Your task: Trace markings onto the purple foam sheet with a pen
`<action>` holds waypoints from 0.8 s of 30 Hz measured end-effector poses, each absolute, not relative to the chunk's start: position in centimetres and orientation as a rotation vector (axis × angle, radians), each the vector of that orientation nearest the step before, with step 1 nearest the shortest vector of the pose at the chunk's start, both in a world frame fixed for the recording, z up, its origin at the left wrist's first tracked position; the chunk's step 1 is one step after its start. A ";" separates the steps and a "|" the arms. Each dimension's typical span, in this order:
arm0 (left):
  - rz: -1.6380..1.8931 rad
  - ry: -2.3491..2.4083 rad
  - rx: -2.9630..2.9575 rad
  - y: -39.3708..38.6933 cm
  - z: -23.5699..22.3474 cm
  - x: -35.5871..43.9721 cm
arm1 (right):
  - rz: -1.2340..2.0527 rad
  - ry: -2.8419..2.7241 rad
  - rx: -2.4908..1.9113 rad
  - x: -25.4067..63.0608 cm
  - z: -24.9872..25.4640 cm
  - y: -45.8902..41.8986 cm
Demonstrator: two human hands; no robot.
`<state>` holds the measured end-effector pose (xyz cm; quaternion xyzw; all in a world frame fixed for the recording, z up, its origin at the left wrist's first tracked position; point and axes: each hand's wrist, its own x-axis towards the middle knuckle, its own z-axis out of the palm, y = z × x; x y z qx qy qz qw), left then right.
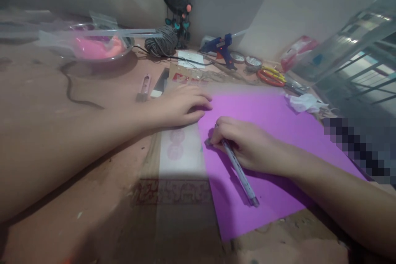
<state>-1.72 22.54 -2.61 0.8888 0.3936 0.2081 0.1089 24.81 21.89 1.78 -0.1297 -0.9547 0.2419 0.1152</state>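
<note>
A sheet of purple paper [262, 105] lies at an angle over a pale printed sheet [182, 169]. My left hand [185, 105] rests with its fingers stretched out, the tips touching the purple paper's left edge. Over the paper, my right hand [238, 140] is closed round a grey pen [239, 169], whose blunt end slants down toward me. Its writing tip is hidden by the fingers. At those fingertips, near the paper's left edge, is a small dark piece [208, 143] that I cannot make out.
Behind the paper lie a blue glue gun [221, 47], grey yarn [162, 41], scissors [272, 76] and a crumpled white scrap [306, 102]. A clear bowl [116, 55] with pink material stands back left. A pink cutter [145, 84] lies past my left wrist. Metal bars [371, 78] are at right.
</note>
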 end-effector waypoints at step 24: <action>0.637 1.175 2.612 22.4 -2.3 -1.5 | 0.494 -2.916 -0.367 24.8 1.6 21.4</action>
